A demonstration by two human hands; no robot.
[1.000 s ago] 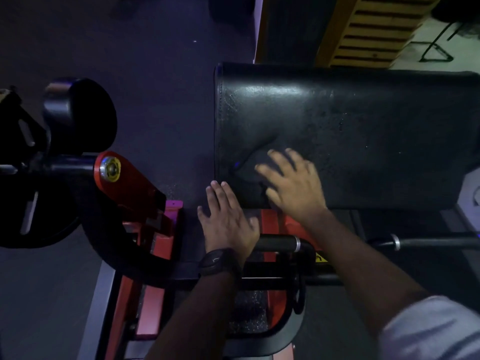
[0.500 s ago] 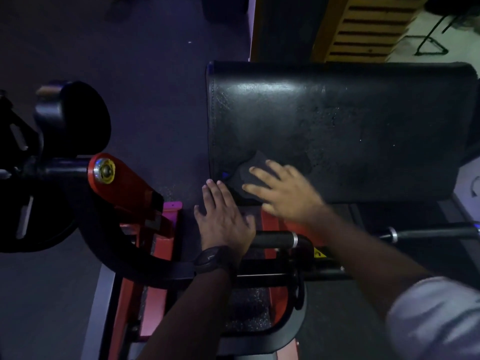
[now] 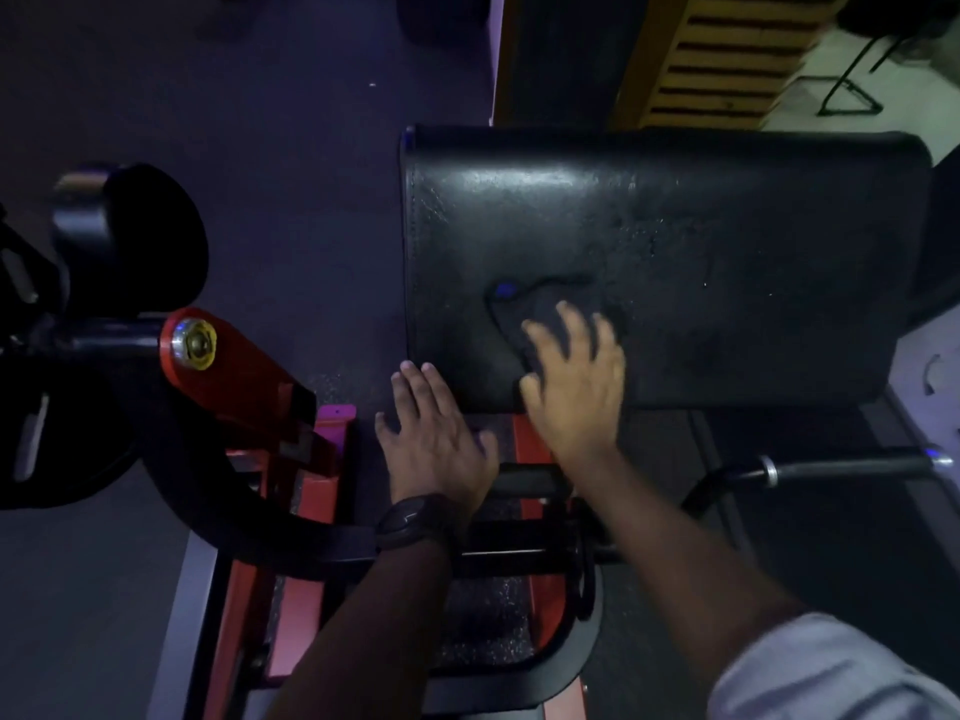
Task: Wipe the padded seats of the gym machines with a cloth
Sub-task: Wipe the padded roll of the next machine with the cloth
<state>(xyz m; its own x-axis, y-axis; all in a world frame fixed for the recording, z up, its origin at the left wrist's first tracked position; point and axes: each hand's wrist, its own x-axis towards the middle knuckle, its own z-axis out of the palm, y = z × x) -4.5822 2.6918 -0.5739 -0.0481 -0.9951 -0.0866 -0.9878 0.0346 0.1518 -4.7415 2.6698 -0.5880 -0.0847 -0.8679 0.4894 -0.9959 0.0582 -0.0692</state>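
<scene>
Pressing palm-down on the cloth: right hand, grip fully open, fingers straight and spread, nothing curled round or pinched.

Cloth: dark, crumpled, lying on the near-left part of the padded seat, partly under the right fingers. A small blue spot shows at its far-left corner.

Padded seat: black, glossy, broad and rectangular. Sheen along its far-left part, fine speckling across its middle.

Left hand: grip open, fingers straight and held together, palm down just off the seat's near-left corner, holding nothing. Whether the fingertips touch the seat's edge cannot be told.

Watch: dark, on the left wrist, nearer than the seat.

Red lever arm: left of the seat, with a brass-coloured bolt at its end.

Black roller pad: further left of the seat.

Black bar: off the seat's near-right corner, with a chrome collar.

Slatted wooden panel: beyond the seat's far edge.

Pale sleeve: on the right arm, well nearer than the seat.

Floor: dark, left of the seat.
</scene>
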